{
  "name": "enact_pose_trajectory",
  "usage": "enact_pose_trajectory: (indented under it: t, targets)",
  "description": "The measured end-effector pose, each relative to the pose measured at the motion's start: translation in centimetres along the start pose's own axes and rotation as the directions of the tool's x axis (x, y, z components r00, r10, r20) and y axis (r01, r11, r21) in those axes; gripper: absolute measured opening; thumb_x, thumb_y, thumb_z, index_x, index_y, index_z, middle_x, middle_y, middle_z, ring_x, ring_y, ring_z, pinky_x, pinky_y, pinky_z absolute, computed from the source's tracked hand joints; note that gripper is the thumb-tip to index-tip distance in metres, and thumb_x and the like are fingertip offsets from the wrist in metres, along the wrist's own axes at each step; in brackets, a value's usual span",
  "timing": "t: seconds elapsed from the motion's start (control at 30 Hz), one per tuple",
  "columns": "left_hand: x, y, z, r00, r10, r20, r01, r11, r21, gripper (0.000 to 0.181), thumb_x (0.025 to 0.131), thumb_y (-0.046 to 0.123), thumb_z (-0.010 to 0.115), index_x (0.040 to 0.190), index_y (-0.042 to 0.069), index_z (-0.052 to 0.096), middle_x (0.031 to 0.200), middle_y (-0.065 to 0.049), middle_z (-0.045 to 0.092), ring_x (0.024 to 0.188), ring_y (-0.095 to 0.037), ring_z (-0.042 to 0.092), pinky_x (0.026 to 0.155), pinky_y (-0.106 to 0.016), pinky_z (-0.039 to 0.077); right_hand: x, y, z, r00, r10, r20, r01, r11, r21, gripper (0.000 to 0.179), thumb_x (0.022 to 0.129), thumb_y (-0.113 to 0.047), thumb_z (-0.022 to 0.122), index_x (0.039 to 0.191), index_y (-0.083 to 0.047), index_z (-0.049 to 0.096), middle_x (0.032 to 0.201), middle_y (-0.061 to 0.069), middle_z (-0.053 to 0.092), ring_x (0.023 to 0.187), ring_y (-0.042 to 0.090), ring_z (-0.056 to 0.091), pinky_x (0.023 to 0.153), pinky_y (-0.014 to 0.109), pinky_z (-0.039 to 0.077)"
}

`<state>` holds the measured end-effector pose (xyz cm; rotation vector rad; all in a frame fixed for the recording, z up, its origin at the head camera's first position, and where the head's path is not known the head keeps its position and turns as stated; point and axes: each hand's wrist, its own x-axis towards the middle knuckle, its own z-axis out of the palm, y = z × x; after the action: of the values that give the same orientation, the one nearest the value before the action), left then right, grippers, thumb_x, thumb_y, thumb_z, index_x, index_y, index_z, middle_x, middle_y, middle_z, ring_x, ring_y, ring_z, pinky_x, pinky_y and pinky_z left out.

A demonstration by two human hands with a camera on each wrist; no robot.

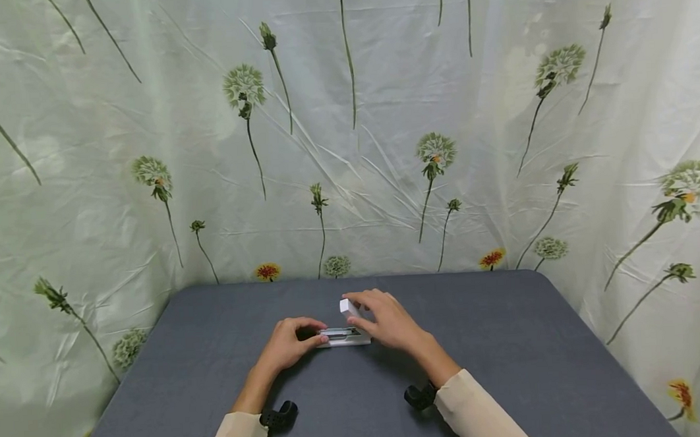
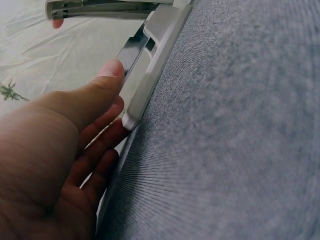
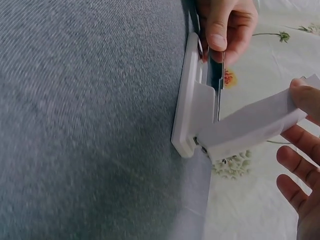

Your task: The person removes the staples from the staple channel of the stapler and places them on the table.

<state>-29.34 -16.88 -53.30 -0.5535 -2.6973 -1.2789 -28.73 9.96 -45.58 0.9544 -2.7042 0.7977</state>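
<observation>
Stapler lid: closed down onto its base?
No, the lid is swung up from the base, its raised end held by the right hand.

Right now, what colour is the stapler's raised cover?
The cover is white, clearest in the right wrist view.

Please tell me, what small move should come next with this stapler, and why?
I would probably slide the left grip off the staple magazine before lowering the top cover: its thumb touches the magazine's free end, while the right grip holds the cover raised.
</observation>
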Motion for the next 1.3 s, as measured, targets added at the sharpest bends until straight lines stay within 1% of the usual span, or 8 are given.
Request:
enact_pose_trajectory:
  t: [0.17, 0.37, 0.57, 0.77, 0.87, 1.03, 1.17, 1.3]
  targets:
    - [0.0, 0.1, 0.0, 1.0, -0.007, 0.005, 0.007, 1.0, 0.004, 0.019, 0.086, 0.041, 0.084, 0.102, 0.032, 0.08, 0.094, 0.015, 0.076, 0.09, -0.005, 0.069, 0.084, -0.032, 0.054, -0.5, 0.1, -0.7, 0.999, 0.034, -0.007, -0.033, 0.999, 0.01, 0.043, 0.099, -0.036, 0.071, 0.138, -0.019, 0.064, 0.112, -0.001, 0.068, 0.101, 0.024, 0.062, 0.085, 0.041, 0.044]
    - [-0.1, 0.2, -0.1, 1.0, -0.01, 0.007, 0.01, 1.0, 0.012, 0.018, 0.086, 0.037, 0.085, 0.102, 0.029, 0.081, 0.092, 0.015, 0.076, 0.088, -0.005, 0.068, 0.083, -0.03, 0.054, -1.0, 0.6, -1.0, 0.997, 0.076, 0.005, -0.076, 0.996, 0.038, 0.043, 0.1, -0.036, 0.069, 0.136, -0.015, 0.064, 0.117, 0.002, 0.068, 0.105, 0.028, 0.062, 0.088, 0.043, 0.045]
    - [0.0, 0.4, -0.2, 1.0, -0.022, 0.02, 0.021, 1.0, 0.022, 0.018, 0.087, 0.035, 0.084, 0.103, 0.028, 0.08, 0.094, 0.014, 0.076, 0.092, -0.008, 0.069, 0.087, -0.033, 0.054, -1.7, 1.4, -1.7, 0.995, 0.096, -0.018, -0.095, 0.994, 0.054, 0.038, 0.099, -0.033, 0.07, 0.132, -0.013, 0.065, 0.111, 0.003, 0.067, 0.103, 0.028, 0.062, 0.088, 0.045, 0.045]
    - [0.1, 0.7, -0.3, 1.0, -0.018, 0.021, 0.017, 0.999, 0.035, 0.018, 0.087, 0.035, 0.083, 0.104, 0.029, 0.08, 0.095, 0.014, 0.076, 0.093, -0.008, 0.069, 0.088, -0.036, 0.054, -2.6, 2.6, -2.2, 0.992, 0.125, -0.018, -0.123, 0.989, 0.083, 0.035, 0.099, -0.032, 0.07, 0.128, -0.013, 0.063, 0.11, 0.002, 0.065, 0.104, 0.029, 0.061, 0.085, 0.042, 0.045]
    - [0.1, 0.7, -0.2, 0.999, -0.02, 0.025, 0.019, 0.999, 0.03, 0.018, 0.087, 0.035, 0.083, 0.104, 0.029, 0.08, 0.095, 0.014, 0.076, 0.093, -0.008, 0.069, 0.087, -0.035, 0.054, -3.1, 3.3, -2.5, 0.991, 0.133, -0.019, -0.13, 0.987, 0.095, 0.036, 0.099, -0.03, 0.071, 0.13, -0.014, 0.061, 0.11, 0.0, 0.065, 0.102, 0.028, 0.06, 0.084, 0.039, 0.045]
    - [0.0, 0.7, -0.2, 1.0, -0.022, 0.015, 0.021, 0.999, 0.036, 0.016, 0.088, 0.035, 0.083, 0.103, 0.031, 0.08, 0.095, 0.015, 0.075, 0.091, -0.007, 0.068, 0.086, -0.034, 0.054, -3.8, 4.2, -2.8, 0.988, 0.152, -0.018, -0.15, 0.984, 0.095, 0.039, 0.099, -0.028, 0.071, 0.133, -0.013, 0.061, 0.108, -0.001, 0.063, 0.099, 0.029, 0.058, 0.08, 0.036, 0.041]
    - [-0.1, 0.7, -0.2, 1.0, -0.019, 0.007, 0.018, 0.999, 0.04, 0.014, 0.087, 0.035, 0.083, 0.101, 0.032, 0.08, 0.094, 0.016, 0.075, 0.09, -0.006, 0.068, 0.085, -0.034, 0.054, -4.4, 4.6, -3.0, 0.986, 0.165, -0.004, -0.164, 0.982, 0.09, 0.035, 0.098, -0.028, 0.072, 0.129, -0.013, 0.064, 0.106, -0.001, 0.061, 0.094, 0.031, 0.056, 0.079, 0.035, 0.039]
    - [-0.2, 0.8, -0.2, 1.0, -0.012, 0.005, 0.012, 0.999, 0.036, 0.015, 0.087, 0.035, 0.083, 0.101, 0.031, 0.08, 0.094, 0.015, 0.075, 0.091, -0.006, 0.068, 0.085, -0.034, 0.054, -4.9, 5.0, -3.1, 0.984, 0.178, -0.001, -0.177, 0.98, 0.087, 0.03, 0.097, -0.027, 0.073, 0.124, -0.016, 0.064, 0.105, -0.002, 0.061, 0.095, 0.03, 0.057, 0.08, 0.036, 0.039]
